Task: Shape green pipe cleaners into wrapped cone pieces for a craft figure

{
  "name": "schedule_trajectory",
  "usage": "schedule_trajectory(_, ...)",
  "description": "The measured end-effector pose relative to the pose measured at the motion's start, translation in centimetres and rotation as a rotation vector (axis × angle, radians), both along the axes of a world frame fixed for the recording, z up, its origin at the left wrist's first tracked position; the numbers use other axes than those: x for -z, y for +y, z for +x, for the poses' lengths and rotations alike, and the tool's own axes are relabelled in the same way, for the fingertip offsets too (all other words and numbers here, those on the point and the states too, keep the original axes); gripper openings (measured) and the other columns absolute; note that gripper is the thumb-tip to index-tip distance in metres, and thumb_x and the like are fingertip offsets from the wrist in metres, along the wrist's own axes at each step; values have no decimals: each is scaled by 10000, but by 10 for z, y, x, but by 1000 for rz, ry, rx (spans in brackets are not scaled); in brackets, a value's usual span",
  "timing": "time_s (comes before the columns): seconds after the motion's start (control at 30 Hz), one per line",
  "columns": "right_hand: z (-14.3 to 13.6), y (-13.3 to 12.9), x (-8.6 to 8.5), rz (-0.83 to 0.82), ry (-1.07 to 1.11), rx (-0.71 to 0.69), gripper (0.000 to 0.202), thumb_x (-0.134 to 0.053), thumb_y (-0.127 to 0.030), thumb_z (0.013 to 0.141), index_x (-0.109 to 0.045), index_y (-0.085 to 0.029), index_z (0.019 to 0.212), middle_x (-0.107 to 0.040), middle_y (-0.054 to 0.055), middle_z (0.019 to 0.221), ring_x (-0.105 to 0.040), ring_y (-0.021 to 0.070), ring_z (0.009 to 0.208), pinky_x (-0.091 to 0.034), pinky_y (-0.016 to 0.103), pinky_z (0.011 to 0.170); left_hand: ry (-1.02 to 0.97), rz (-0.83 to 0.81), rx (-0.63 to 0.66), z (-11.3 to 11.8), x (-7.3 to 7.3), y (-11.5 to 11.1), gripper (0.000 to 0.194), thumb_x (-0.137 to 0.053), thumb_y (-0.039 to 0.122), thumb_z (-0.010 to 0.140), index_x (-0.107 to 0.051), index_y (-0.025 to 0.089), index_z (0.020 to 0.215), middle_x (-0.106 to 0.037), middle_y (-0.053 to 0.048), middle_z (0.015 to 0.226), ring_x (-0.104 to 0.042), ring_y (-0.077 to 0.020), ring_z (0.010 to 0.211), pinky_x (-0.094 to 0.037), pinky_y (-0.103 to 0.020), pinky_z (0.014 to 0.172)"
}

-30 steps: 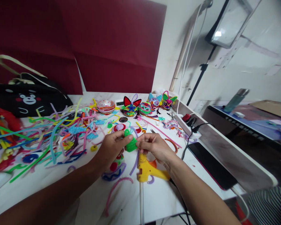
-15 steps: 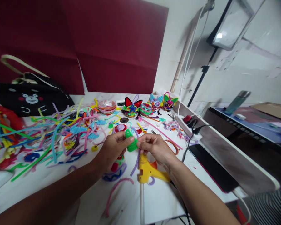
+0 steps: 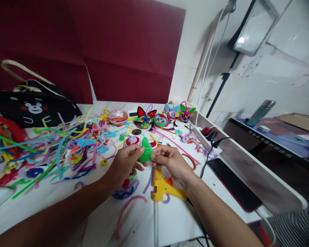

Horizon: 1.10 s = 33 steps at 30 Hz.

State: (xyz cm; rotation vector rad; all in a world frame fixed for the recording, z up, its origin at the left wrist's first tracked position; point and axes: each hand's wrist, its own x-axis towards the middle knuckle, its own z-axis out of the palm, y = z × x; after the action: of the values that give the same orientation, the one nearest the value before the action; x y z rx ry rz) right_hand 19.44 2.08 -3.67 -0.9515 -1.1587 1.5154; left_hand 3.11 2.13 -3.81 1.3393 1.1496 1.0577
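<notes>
A small green triangular piece [image 3: 145,151] with ridges across it is held upright over the table. My left hand [image 3: 127,161] pinches its left edge between thumb and index finger, the other fingers partly spread below. At its lower right corner, my right hand [image 3: 167,159] grips it with thumb and fingertips. Beneath my right hand lies a yellow glue gun [image 3: 161,187]. Red, green and blue craft pieces [image 3: 126,192] rest below my left hand, partly covered by it. A pink strip [image 3: 127,211] curves nearer the front.
Colourful pipe cleaners [image 3: 67,147] are heaped on the left, before a black bag [image 3: 31,106]. Decorated balls with ears [image 3: 145,118] stand at the back. A phone [image 3: 234,183] and a power strip [image 3: 207,139] with cables are on the right.
The green piece has turned to show its broad face and its point stands upright. My left hand's grip has shifted to its edge, and its lower fingers have spread. My right hand has barely moved.
</notes>
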Motion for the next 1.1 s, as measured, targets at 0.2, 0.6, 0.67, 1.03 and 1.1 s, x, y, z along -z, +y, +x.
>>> schedule_trajectory(0.2,3,1,0,169,-86,87,220,-710,-358,713,-662,-145,738,-565,-30,589,-461,83,532,-341,215,519,215,138,69,-1,-2,-2,231,-534,383,835,-583,170,758,-619,21,544,-585,-118,441,-444,-195,426)
schedule_trajectory(0.6,11,6,7,350,-346,78,191,-585,-323,788,-601,-155,697,-519,-20,612,-451,109,571,-371,232,549,558,335,179,-3,-9,-6,269,-437,329,877,-466,190,648,-514,46,557,-608,-120,491,-410,-203,480)
schedule_trajectory(0.67,12,5,7,382,-408,99,185,-585,-311,794,-606,-152,701,-515,-23,607,-444,106,565,-368,232,551,586,359,181,-3,-9,-6,269,-435,319,873,-464,188,640,-500,45,564,-596,-117,493,-395,-205,479)
schedule_trajectory(1.03,15,4,-4,315,-77,-111,191,-696,-333,755,-657,-187,872,-617,-2,805,-550,114,716,-428,240,688,-170,-202,425,-4,-9,-3,320,-589,453,807,-525,165,681,-510,36,496,-438,-69,395,-341,-170,394)
schedule_trajectory(1.1,14,3,-5,303,-73,-99,192,-713,-344,737,-657,-182,824,-609,-10,741,-540,109,669,-424,238,656,-265,-306,496,-3,-10,-5,327,-632,459,779,-532,166,674,-489,42,487,-434,-69,387,-353,-169,378)
